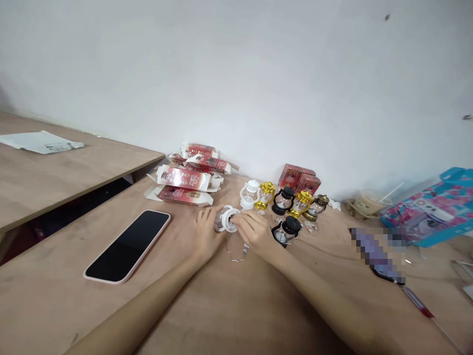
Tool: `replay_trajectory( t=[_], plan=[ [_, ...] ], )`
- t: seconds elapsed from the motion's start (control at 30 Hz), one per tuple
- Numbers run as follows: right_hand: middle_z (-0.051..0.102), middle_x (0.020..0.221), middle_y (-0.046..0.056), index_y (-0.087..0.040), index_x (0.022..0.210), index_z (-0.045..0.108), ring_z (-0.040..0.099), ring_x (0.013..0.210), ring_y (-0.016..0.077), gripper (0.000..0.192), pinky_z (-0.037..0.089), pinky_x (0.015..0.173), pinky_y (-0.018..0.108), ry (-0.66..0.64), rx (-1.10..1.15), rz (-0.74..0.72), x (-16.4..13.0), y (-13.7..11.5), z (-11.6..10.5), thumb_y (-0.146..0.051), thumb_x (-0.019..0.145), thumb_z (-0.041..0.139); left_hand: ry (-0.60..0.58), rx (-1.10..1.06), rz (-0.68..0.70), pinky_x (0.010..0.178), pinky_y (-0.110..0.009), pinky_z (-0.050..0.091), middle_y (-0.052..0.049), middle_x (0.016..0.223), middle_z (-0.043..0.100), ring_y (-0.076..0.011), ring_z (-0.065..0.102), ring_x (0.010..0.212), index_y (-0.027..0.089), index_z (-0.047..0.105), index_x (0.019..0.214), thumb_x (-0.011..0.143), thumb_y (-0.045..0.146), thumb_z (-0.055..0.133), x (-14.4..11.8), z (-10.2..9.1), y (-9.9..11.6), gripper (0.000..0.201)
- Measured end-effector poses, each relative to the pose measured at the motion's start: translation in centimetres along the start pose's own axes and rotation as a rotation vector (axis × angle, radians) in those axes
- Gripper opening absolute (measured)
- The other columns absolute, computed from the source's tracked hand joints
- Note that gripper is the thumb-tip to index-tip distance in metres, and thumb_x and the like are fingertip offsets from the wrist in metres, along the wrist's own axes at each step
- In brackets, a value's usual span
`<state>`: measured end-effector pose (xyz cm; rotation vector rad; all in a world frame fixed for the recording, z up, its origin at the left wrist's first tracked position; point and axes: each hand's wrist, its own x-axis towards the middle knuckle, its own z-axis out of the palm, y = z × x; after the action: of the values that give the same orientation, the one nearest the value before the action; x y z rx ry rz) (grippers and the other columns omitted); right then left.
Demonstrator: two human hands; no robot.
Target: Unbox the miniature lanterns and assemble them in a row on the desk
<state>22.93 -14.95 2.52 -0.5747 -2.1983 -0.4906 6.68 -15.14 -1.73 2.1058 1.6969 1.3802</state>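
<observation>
Tabletop point(221, 305): white lantern point(225, 219) between fingers point(242, 224)

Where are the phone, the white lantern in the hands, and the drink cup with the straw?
phone point(127, 245), head view, middle of the dark screen.
white lantern point(224, 220), head view, its white base ring.
drink cup point(369, 202), head view, its clear lid.

Wooden table point(229, 305): phone point(127, 245), lanterns point(284, 201), boxes point(185, 177).
</observation>
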Motion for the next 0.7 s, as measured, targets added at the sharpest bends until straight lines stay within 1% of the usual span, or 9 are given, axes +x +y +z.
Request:
replay_trajectory(
  t=[0.1, 0.23, 0.3, 0.47, 0.5, 0.57, 0.63, 0.7],
  plan=[
    [0.070, 0.083, 0.006, -0.016, 0.089, 0.060, 0.062, 0.078, 0.0168, 0.017, 0.049, 0.069, 0.029, 0.030, 0.038, 0.016, -0.3, -0.1, -0.1, -0.007, 0.089, 0.046, 0.000, 0.028, -0.012, 0.081, -0.037, 0.038, -0.005, 0.111, 0.063, -0.0268, 0.053, 0.100, 0.025, 0.055, 0.113, 0.073, 0.026, 0.066, 0.0, -0.1, 0.1, 0.041],
    [0.067, 0.080, 0.006, -0.017, 0.090, 0.059, 0.060, 0.078, 0.0166, 0.016, 0.050, 0.070, 0.029, 0.037, 0.105, 0.142, -1.3, -0.4, -0.3, -0.009, 0.090, 0.045, -0.007, 0.059, -0.050, 0.081, -0.038, 0.038, -0.005, 0.110, 0.063, -0.0283, 0.053, 0.102, 0.025, 0.055, 0.113, 0.072, 0.027, 0.067, 0.1, -0.2, 0.1, 0.043],
    [0.066, 0.079, 0.006, -0.017, 0.090, 0.059, 0.060, 0.077, 0.0169, 0.017, 0.049, 0.070, 0.030, 0.012, 0.120, 0.201, -1.9, -0.5, -0.3, -0.009, 0.090, 0.043, -0.012, 0.068, -0.068, 0.082, -0.040, 0.037, -0.006, 0.112, 0.063, -0.0292, 0.052, 0.104, 0.025, 0.054, 0.114, 0.072, 0.030, 0.067, 0.1, -0.3, 0.0, 0.044],
    [0.063, 0.075, 0.006, -0.017, 0.085, 0.058, 0.058, 0.072, 0.0190, 0.020, 0.048, 0.064, 0.030, -0.085, 0.121, 0.285, -3.4, -1.2, 0.4, -0.008, 0.088, 0.041, -0.061, 0.135, -0.102, 0.080, -0.042, 0.037, -0.009, 0.117, 0.061, -0.0316, 0.051, 0.106, 0.025, 0.054, 0.116, 0.073, 0.029, 0.065, 0.1, -0.6, 0.3, 0.045],
    [0.063, 0.075, 0.006, -0.018, 0.086, 0.058, 0.058, 0.072, 0.0190, 0.019, 0.048, 0.065, 0.030, -0.082, 0.140, 0.310, -3.6, -1.5, 0.5, -0.008, 0.087, 0.041, -0.058, 0.154, -0.086, 0.080, -0.043, 0.037, -0.009, 0.119, 0.061, -0.0316, 0.051, 0.107, 0.025, 0.054, 0.116, 0.074, 0.027, 0.064, 0.1, -0.7, 0.4, 0.044],
    [0.064, 0.080, 0.006, -0.018, 0.090, 0.058, 0.059, 0.076, 0.0190, 0.017, 0.049, 0.069, 0.031, -0.053, 0.203, 0.371, -3.7, -2.0, 0.6, -0.010, 0.087, 0.043, -0.024, 0.193, -0.008, 0.085, -0.045, 0.035, -0.009, 0.122, 0.060, -0.0308, 0.050, 0.111, 0.026, 0.055, 0.116, 0.077, 0.021, 0.059, 0.2, -0.9, 0.4, 0.040],
    [0.065, 0.088, 0.007, -0.019, 0.095, 0.056, 0.061, 0.084, 0.0194, 0.016, 0.050, 0.076, 0.033, -0.012, 0.272, 0.434, -3.7, -2.4, 0.5, -0.012, 0.087, 0.044, 0.017, 0.229, 0.116, 0.093, -0.047, 0.029, -0.008, 0.126, 0.059, -0.0292, 0.048, 0.118, 0.028, 0.057, 0.116, 0.082, 0.015, 0.053, 0.3, -1.1, 0.2, 0.037],
    [0.065, 0.094, 0.007, -0.019, 0.099, 0.054, 0.061, 0.091, 0.0198, 0.016, 0.050, 0.081, 0.035, 0.008, 0.316, 0.486, -3.8, -2.7, 0.3, -0.013, 0.088, 0.045, 0.012, 0.246, 0.259, 0.099, -0.049, 0.023, -0.006, 0.130, 0.058, -0.0280, 0.046, 0.124, 0.032, 0.057, 0.118, 0.086, 0.014, 0.048, 0.6, -1.5, -0.2, 0.038]
  ],
)
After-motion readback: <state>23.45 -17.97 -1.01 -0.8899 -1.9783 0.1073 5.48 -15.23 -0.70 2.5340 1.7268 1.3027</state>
